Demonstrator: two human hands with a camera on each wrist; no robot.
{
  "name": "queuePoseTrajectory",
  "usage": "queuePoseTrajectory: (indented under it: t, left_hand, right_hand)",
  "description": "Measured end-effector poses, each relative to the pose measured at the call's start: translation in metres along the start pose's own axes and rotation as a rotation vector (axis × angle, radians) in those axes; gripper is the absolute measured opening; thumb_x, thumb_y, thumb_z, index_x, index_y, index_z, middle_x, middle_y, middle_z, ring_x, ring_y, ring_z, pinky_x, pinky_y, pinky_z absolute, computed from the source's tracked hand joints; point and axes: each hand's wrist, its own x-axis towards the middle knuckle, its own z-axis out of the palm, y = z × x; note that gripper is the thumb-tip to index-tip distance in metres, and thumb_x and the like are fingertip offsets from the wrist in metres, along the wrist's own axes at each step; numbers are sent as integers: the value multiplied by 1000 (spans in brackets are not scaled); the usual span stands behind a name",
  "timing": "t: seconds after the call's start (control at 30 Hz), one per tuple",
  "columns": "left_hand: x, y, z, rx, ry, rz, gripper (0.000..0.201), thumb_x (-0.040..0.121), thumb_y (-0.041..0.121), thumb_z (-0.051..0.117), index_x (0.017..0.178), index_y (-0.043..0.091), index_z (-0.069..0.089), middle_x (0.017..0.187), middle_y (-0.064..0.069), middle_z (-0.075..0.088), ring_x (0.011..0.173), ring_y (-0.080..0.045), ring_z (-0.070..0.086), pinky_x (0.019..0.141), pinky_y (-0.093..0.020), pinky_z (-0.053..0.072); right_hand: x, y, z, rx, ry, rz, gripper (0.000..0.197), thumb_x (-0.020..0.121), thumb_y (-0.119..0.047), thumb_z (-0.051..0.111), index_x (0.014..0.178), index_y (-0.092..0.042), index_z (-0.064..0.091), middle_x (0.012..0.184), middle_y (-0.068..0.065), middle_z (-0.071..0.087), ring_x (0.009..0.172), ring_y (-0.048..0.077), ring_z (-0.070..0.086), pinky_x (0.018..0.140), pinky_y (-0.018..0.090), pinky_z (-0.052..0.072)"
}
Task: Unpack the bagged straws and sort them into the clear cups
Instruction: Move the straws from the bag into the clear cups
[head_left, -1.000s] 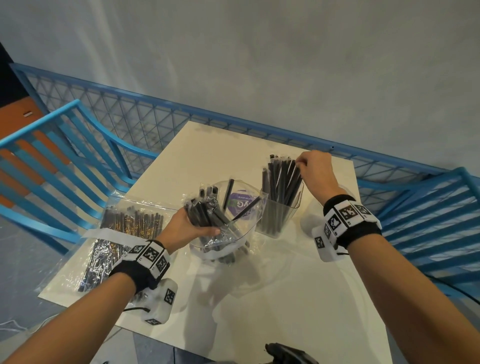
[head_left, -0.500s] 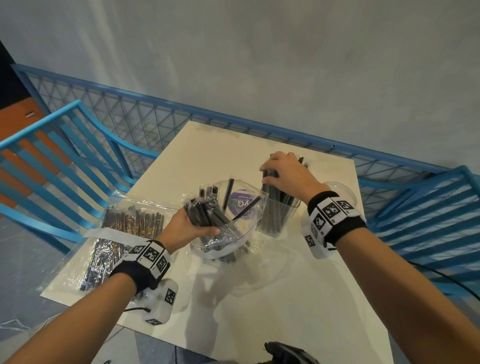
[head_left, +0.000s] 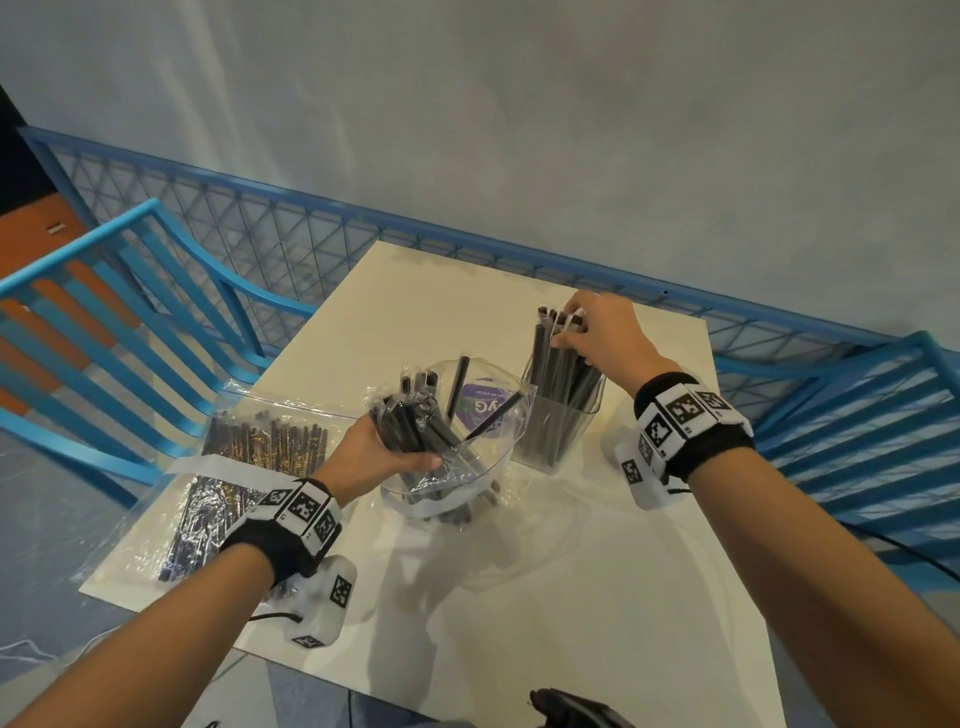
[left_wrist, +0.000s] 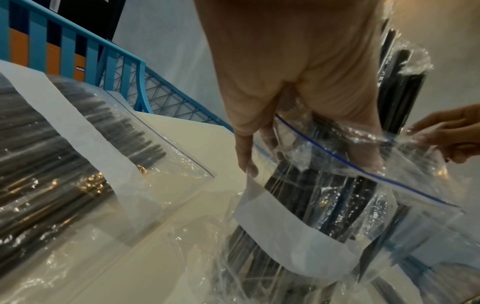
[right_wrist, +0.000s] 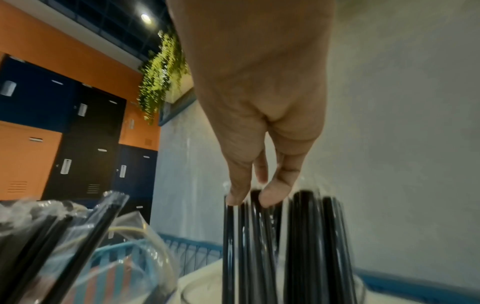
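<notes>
Two hands work: left hand (head_left: 371, 457) grips bagged straws (head_left: 415, 431) at centre frame; right hand (head_left: 597, 332) fingertips pinch upright straws (head_left: 558, 374) in the cup (head_left: 561, 436).

The near half of the white table (head_left: 597, 597), low in the frame and between the two arms, is bare, so a hand could slide in there. The far strip by the blue fence (head_left: 363, 228) is bare too. In the middle, a round clear cup (head_left: 498, 457) and a square clear cup (head_left: 563, 431), both full of black straws (head_left: 550, 358), stand close together with only a thin gap. A flat bag of straws (head_left: 249, 467) covers the left side. Blue chairs (head_left: 104, 322) block both table sides.
</notes>
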Motion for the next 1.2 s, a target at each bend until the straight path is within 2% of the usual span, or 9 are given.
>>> queuePoseTrajectory:
  t: [0.1, 0.2, 0.3, 0.4, 0.5, 0.73, 0.83, 0.97, 1.2]
  left_hand:
    - [0, -1, -1, 3, 7, -18, 78, 44, 46, 92, 113, 17, 69, 104, 2, 76, 102, -15, 70, 98, -44, 52]
    - [1, -2, -2, 12, 15, -33, 77, 45, 44, 93, 113, 17, 69, 103, 2, 76, 102, -15, 70, 100, -43, 51]
    - [2, -1, -1, 11, 25, -41, 65, 54, 29, 93, 113, 15, 69, 102, 0, 76, 101, -15, 70, 98, -43, 52]
    - [1, 2, 1, 16, 22, -30, 57, 58, 20, 92, 110, 14, 70, 98, -1, 77, 95, -17, 72, 93, -43, 55]
    - [2, 1, 2, -5, 47, -8, 65, 49, 24, 95, 109, 18, 70, 98, -3, 77, 94, -20, 72, 87, -41, 57]
    - [1, -1, -5, 4, 46, 11, 47, 62, 8, 88, 106, 13, 71, 88, 1, 77, 84, -8, 72, 72, -18, 54]
    - [5, 0, -2, -10, 57, 16, 50, 63, 6, 89, 108, 18, 71, 94, -3, 77, 89, -15, 72, 80, -29, 56]
    - [11, 1, 6, -9, 48, 36, 57, 61, 7, 90, 112, 18, 69, 100, -5, 75, 95, -21, 71, 85, -37, 57]
    - [12, 5, 4, 0, 51, 28, 65, 58, 18, 94, 116, 16, 66, 102, -1, 75, 97, -14, 71, 91, -39, 56]
  right_hand:
    - [-10, -18, -13, -138, 132, -105, 46, 90, -31, 65, 130, -13, 51, 128, 11, 47, 101, 26, 57, 82, 30, 42]
    - [-27, -45, -14, 104, 179, -189, 22, 94, -23, 59, 114, -15, 61, 107, 2, 60, 84, 12, 60, 75, 19, 50]
    - [-48, -64, 10, 179, -237, -181, 12, 92, -15, 62, 100, -8, 68, 88, 1, 69, 67, 3, 64, 58, 9, 52]
    - [-60, -71, 48, 147, -477, -156, 39, 82, -19, 74, 116, -4, 63, 97, 5, 70, 73, 13, 68, 63, 21, 57]
    - [-64, -76, 81, 159, -388, -239, 36, 78, -30, 77, 108, -15, 64, 97, -5, 60, 89, 13, 57, 67, 18, 42]
    - [-68, -74, 80, 338, -231, -255, 14, 87, -19, 65, 99, -12, 69, 89, -6, 63, 80, 6, 55, 65, 13, 38]
    - [-68, -74, 79, 318, -302, -256, 25, 83, -31, 72, 102, -16, 63, 91, -6, 62, 77, -1, 52, 63, 16, 36]
    - [-70, -77, 91, 287, -261, -240, 23, 85, -31, 71, 97, -18, 56, 91, 0, 61, 82, 14, 54, 62, 19, 36]
    - [-58, -60, 61, 525, -159, -155, 27, 81, -25, 76, 99, -7, 69, 87, 4, 73, 72, 10, 69, 65, 27, 58]
